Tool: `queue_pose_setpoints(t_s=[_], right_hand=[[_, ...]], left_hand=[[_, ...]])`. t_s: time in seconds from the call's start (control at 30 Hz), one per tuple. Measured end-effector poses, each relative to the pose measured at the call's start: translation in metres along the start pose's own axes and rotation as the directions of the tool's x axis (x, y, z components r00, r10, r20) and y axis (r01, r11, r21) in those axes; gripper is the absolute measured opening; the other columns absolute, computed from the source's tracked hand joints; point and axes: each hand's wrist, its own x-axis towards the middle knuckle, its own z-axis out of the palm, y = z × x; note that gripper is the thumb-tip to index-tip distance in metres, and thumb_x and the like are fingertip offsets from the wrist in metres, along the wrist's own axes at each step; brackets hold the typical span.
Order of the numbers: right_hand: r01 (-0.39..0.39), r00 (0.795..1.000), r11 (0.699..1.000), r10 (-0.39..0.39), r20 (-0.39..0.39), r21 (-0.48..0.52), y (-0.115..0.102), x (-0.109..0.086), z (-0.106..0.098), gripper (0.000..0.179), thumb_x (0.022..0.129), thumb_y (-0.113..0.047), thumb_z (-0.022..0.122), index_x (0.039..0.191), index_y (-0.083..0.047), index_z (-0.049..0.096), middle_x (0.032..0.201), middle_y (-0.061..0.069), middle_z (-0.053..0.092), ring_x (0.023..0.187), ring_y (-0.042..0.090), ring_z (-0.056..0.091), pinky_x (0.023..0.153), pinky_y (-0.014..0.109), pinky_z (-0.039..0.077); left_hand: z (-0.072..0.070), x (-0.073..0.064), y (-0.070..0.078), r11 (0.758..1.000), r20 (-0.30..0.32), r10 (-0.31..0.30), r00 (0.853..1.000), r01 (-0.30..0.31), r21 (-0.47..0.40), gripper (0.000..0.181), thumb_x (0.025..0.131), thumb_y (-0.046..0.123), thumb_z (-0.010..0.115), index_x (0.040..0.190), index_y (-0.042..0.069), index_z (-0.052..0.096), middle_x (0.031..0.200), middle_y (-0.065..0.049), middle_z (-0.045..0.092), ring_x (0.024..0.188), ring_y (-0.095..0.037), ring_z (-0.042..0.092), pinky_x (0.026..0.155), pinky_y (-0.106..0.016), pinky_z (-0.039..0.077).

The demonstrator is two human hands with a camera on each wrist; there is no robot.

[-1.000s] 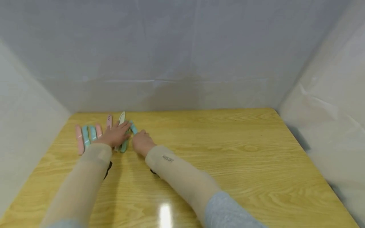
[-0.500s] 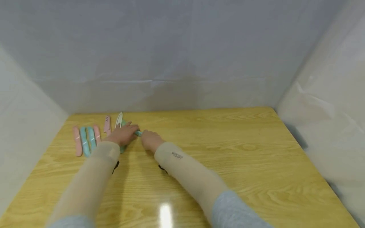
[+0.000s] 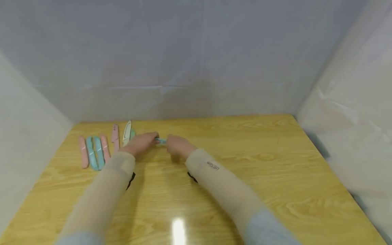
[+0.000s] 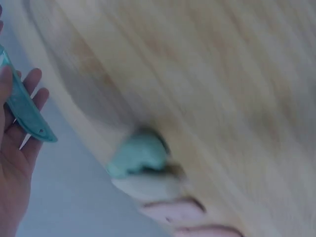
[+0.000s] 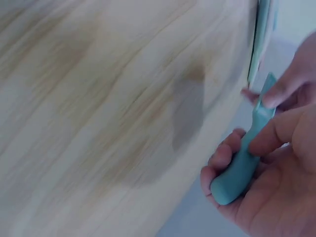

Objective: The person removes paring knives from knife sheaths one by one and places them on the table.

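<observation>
Between both hands, raised over the far left of the table, is a teal knife. My right hand grips its rounded handle, with fingers curled round it in the right wrist view. My left hand pinches the other end, a flat teal blade part with a small hole near its tip; whether this is a bare blade or a sheath I cannot tell. Left of the hands lie a white knife and a pink knife. A green piece is partly hidden behind my left hand.
Farther left lie a pink piece, two blue pieces and another pink piece, side by side, like folded knives. They rest on the wooden table. A grey sheet rises behind the table's far edge.
Both hands have moved right with the teal knife, away from the row. The left hand has gone from lying flat over the pieces to pinching the knife's end. The knife has turned crosswise.
</observation>
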Motion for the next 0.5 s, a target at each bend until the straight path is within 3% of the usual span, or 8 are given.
queue_pose_setpoints(t_s=[0.1,0.23,0.4,0.5], right_hand=[[-0.027,1.0,0.997,0.028,-0.013,0.069,0.016,-0.005,-0.001,0.033,0.103,-0.008,0.037,0.134,0.001,0.047,0.094,0.006,0.055,0.062,0.012,0.033,0.058,0.023,0.033],[-0.012,1.0,0.997,0.013,-0.009,0.077,0.036,-0.019,-0.004,0.021,0.102,-0.01,0.04,0.11,-0.003,0.058,0.082,0.004,0.048,0.063,0.013,0.034,0.061,0.025,0.034],[0.036,0.999,0.996,-0.036,-0.009,0.08,0.057,-0.044,-0.009,0.017,0.103,-0.015,0.043,0.097,-0.004,0.055,0.076,0.003,0.044,0.065,0.014,0.038,0.061,0.027,0.034],[0.057,0.998,0.994,-0.056,-0.008,0.093,0.068,-0.058,-0.013,0.016,0.102,-0.014,0.044,0.094,-0.004,0.053,0.074,0.003,0.042,0.064,0.015,0.036,0.061,0.028,0.032]], left_hand=[[0.003,0.001,0.013,0.999,-0.018,0.023,1.0,-0.024,-0.023,0.014,0.101,0.019,0.052,0.104,0.008,0.058,0.09,-0.005,0.067,0.075,-0.016,0.06,0.068,-0.035,0.05],[0.005,0.002,0.035,0.997,-0.019,0.069,0.997,-0.07,-0.013,0.013,0.102,0.019,0.051,0.1,0.008,0.058,0.081,-0.002,0.062,0.067,-0.013,0.053,0.062,-0.031,0.045],[0.007,0.004,0.064,0.995,0.003,0.091,0.996,-0.091,-0.03,0.015,0.102,0.018,0.049,0.097,0.006,0.057,0.073,0.0,0.053,0.061,-0.013,0.043,0.057,-0.027,0.037],[0.009,0.005,0.08,0.995,-0.002,0.076,0.997,-0.076,-0.07,0.016,0.103,0.019,0.048,0.1,0.007,0.058,0.074,0.001,0.054,0.062,-0.012,0.043,0.058,-0.026,0.038]])
